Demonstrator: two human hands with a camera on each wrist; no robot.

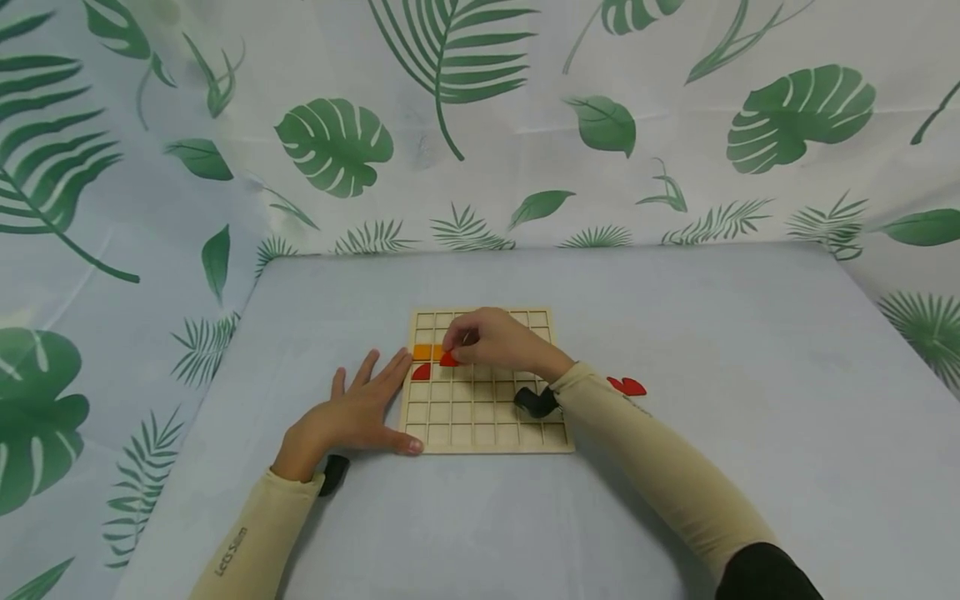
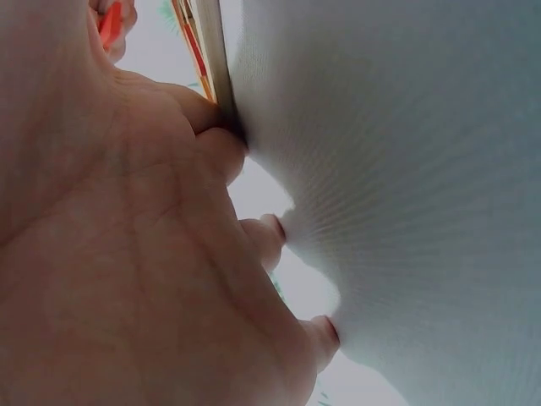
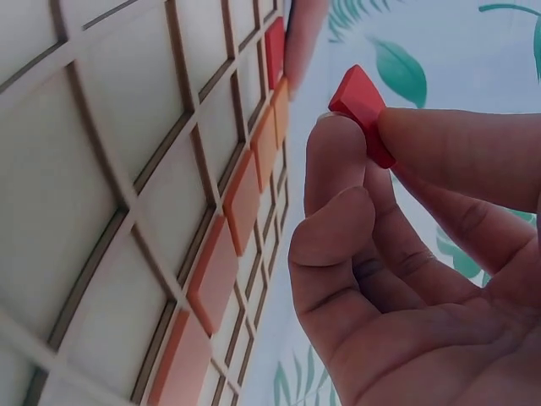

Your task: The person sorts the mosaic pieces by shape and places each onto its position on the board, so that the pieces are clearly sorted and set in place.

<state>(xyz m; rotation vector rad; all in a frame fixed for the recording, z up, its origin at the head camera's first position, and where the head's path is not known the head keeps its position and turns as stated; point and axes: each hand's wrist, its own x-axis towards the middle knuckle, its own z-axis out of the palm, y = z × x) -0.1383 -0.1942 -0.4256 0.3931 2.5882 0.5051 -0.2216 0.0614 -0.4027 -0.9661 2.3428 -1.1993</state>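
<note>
A pale wooden grid board [image 1: 483,414] lies flat on the table. My right hand [image 1: 498,340] is over its upper left part, pinching a small red piece [image 3: 362,110] between thumb and fingertips. In the right wrist view that piece is off the grid. My left hand [image 1: 352,418] spreads along the board's left side, its index finger at the edge and its thumb at the lower left corner. Orange square tiles [image 1: 423,352] fill a row of cells, partly hidden behind my right hand in the head view. Below the leftmost one sits a red quarter-round piece [image 1: 422,372].
Loose red pieces [image 1: 630,387] lie on the table right of the board, next to my right sleeve [image 1: 645,442]. A black wrist camera [image 1: 534,403] hangs over the board's lower right. The leaf-print cloth [image 1: 517,125] rises behind the table's far edge.
</note>
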